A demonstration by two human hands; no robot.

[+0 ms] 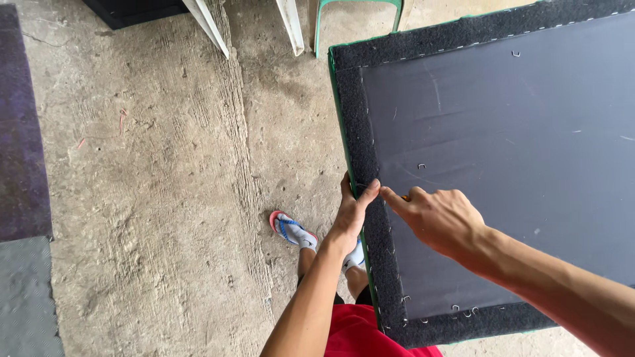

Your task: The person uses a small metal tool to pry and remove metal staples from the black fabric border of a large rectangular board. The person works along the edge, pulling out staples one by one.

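Observation:
A large upholstered panel (503, 132) lies face down in front of me, with a smooth dark grey backing sheet and a fuzzy black fabric border (370, 158) stapled around it; a thin green edge shows along its left side. My left hand (352, 210) grips that left edge, thumb on the black border. My right hand (440, 218) rests on the panel just right of it, index finger pointing at the border near my left thumb. A small orange-tipped thing shows under the right fingers; I cannot tell what it is.
Rough concrete floor (165, 198) fills the left. A dark mat (23, 132) lies along the far left. White legs (291, 26) and a green frame (357, 6) stand at the top. My feet in blue-strapped sandals (291, 230) are below the panel edge.

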